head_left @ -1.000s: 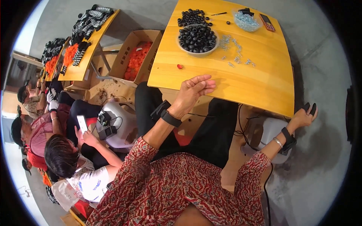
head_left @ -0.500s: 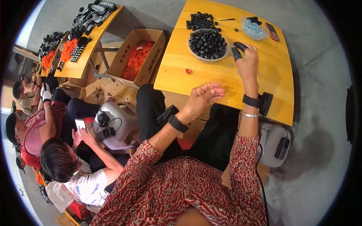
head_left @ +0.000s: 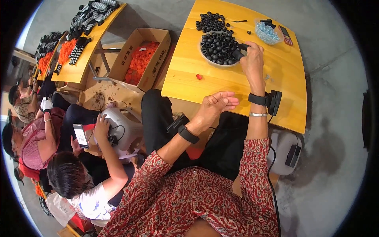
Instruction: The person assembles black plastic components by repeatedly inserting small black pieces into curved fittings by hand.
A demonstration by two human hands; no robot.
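Note:
My right hand [head_left: 252, 62] is at the right rim of a clear bowl [head_left: 213, 62] heaped with small black rings [head_left: 216, 44]. Black covers [head_left: 239, 52] sit on its thumb and forefinger, which point at the rings and stand a little apart; no held piece shows. My left hand [head_left: 218, 106] hovers by the table's near edge, fingers pressed together with the thumb laid against them. Whatever it may hold is hidden. A small red piece [head_left: 199, 76] lies on the yellow table [head_left: 179, 85], left of the bowl's near side. Each wrist wears a black strapped device.
More black rings [head_left: 211, 21] lie behind the bowl. A tub of light-blue bits [head_left: 267, 32], a phone [head_left: 286, 35] and a thin dark tool [head_left: 239, 21] are farther back. A carton of orange pieces [head_left: 139, 59] stands left. Seated people work nearby; one holds a phone [head_left: 81, 135].
My right hand has moved left and slightly down, bringing its covered fingers onto the bowl's rim. My left hand has barely moved. The person at left has raised an arm over a phone.

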